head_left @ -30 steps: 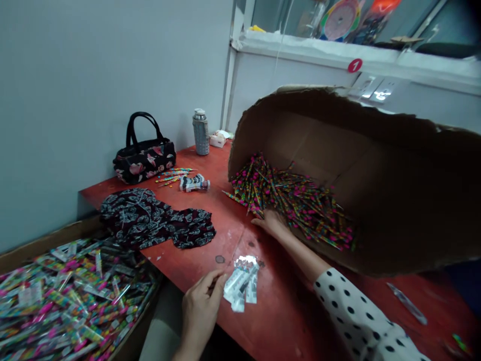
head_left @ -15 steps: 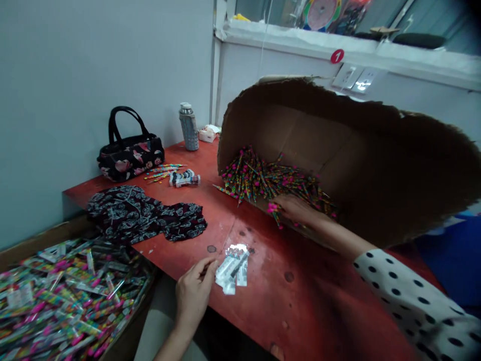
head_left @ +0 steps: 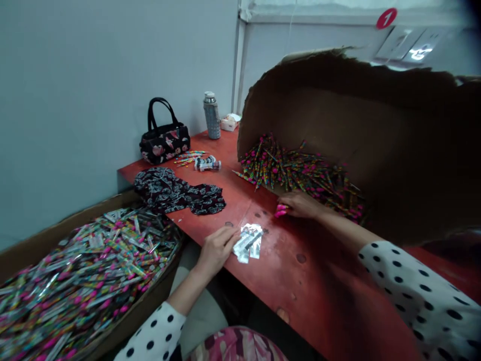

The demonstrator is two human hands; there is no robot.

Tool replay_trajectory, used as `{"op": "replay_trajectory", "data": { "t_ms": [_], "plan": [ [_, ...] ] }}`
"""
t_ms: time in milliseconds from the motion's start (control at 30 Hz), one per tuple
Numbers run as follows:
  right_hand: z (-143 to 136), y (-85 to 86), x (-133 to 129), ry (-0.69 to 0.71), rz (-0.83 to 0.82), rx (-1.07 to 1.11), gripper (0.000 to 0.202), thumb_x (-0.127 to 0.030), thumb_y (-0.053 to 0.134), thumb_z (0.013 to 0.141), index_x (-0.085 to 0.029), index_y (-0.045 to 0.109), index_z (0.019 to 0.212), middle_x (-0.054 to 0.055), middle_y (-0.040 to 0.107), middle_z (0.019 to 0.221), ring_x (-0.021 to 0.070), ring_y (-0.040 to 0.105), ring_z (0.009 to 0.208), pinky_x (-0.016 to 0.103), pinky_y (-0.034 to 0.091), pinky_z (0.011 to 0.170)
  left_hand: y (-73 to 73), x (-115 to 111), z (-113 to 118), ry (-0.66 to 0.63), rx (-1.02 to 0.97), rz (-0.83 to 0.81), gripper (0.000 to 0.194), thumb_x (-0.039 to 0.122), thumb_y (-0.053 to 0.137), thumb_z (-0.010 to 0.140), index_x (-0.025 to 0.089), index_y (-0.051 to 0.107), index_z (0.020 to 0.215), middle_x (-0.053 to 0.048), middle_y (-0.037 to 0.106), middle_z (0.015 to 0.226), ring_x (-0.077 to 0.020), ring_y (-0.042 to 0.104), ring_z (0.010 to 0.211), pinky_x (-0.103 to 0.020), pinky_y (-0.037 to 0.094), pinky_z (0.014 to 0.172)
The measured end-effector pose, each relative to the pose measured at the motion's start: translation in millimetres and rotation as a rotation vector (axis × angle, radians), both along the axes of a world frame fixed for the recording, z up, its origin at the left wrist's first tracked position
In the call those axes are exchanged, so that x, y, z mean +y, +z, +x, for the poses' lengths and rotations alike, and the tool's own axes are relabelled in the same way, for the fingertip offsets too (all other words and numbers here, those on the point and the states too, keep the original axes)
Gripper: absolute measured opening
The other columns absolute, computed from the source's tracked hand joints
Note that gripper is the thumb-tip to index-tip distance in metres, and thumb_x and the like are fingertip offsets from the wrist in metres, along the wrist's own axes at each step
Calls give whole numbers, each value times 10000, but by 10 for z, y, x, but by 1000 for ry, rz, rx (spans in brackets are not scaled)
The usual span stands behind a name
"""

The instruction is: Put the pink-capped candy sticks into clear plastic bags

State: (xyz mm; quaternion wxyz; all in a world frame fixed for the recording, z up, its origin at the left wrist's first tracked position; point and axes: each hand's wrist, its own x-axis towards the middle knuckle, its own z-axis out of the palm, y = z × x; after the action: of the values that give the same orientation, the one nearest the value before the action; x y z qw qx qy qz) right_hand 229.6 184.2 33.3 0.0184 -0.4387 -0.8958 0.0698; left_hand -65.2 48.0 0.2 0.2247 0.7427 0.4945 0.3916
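My right hand (head_left: 299, 204) is closed around a few patterned pencils with pink ends (head_left: 281, 209), just in front of the open side of a large cardboard box (head_left: 338, 115). Inside that box lies a heap of similar pencils (head_left: 278, 165). At the table's near edge, my left hand (head_left: 216, 249) has its fingers pinched at the edge of a small fanned stack of clear plastic sleeves (head_left: 250, 241). The fingertips overlap the sleeves, and the exact grip is partly hidden.
A carton (head_left: 71, 220) at lower left holds many packaged pencils (head_left: 101, 276). On the red table (head_left: 278, 271) are a dark patterned cloth (head_left: 161, 190), a floral handbag (head_left: 165, 143), a bottle (head_left: 212, 118), a tissue pack (head_left: 230, 122), loose pencils and a small striped item (head_left: 206, 163).
My right hand has drawn back from the pencil heap toward the sleeves, holding pencils. My left hand stays at the sleeves' edge. The head view has shifted.
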Motion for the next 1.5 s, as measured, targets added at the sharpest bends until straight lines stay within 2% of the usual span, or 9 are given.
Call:
{"op": "replay_trajectory", "data": {
  "t_ms": [133,267,500,733,967,1067,1233,1367,1500],
  "plan": [
    [-73,-63,-128,-30,-49,56,118,-231,545,761,-188,625,836,65,661,857,199,568,826,258,332,745,31,292,17,-357,300,169,314,328,467,857,252,591,1135,-89,582,1157,-209,498,1105,-379,387,943],
    [2,-37,-203,-85,-22,101,179,-192,529,744,-204,610,904,17,660,885,171,570,791,216,338,663,-78,427,30,-502,415,188,303,351,495,841,294,598,1120,-81,555,1204,-219,468,1139,-417,339,971],
    [95,110,-160,-193,61,88,171,-171,503,742,-189,594,886,36,642,843,180,560,763,225,317,621,-284,161,223,-179,286,131,204,340,514,832,260,676,929,-57,606,1093,-200,524,1029,-457,311,975],
    [-382,-35,-70,-66,-25,64,39,-189,566,742,-202,594,765,75,648,866,211,554,887,258,328,767,-101,-134,339,93,234,143,248,314,476,855,244,664,1000,-66,633,874,-188,549,841,-339,436,777],
    [-508,-14,-380,-309,-1,296,277,-220,532,725,-171,545,998,87,621,948,227,568,855,287,384,701,-13,-172,259,263,-403,-197,280,376,497,824,193,666,952,-30,689,782,-147,622,682,-235,480,650],
    [-615,-25,-805,-624,-309,912,418,-224,558,665,-166,507,1076,34,617,797,199,580,703,282,421,603,-48,-138,359,267,-645,-338,298,388,554,772,152,662,919,-27,669,739,-139,602,621,-225,479,585],
    [-854,-23,-1392,-646,-690,1235,245,-253,668,583,-159,597,798,19,614,669,177,573,594,287,452,569,27,-206,567,206,-601,-313,450,294,574,762,169,539,1192,6,641,703,-119,569,639,-219,462,657],
    [-957,39,-1478,-727,-686,1319,344,-226,747,498,-172,630,817,1,644,695,176,587,611,279,454,592,125,-298,609,74,-444,-279,557,211,546,766,229,423,1309,38,632,674,-124,570,673,-262,448,781],
    [-1005,34,-1437,-738,-639,1263,367,-196,721,497,-182,636,854,-18,635,662,171,574,576,272,442,543,70,-320,578,58,-581,-431,541,224,584,727,191,486,1258,31,638,651,-124,572,621,-260,481,706]
  ]
}}
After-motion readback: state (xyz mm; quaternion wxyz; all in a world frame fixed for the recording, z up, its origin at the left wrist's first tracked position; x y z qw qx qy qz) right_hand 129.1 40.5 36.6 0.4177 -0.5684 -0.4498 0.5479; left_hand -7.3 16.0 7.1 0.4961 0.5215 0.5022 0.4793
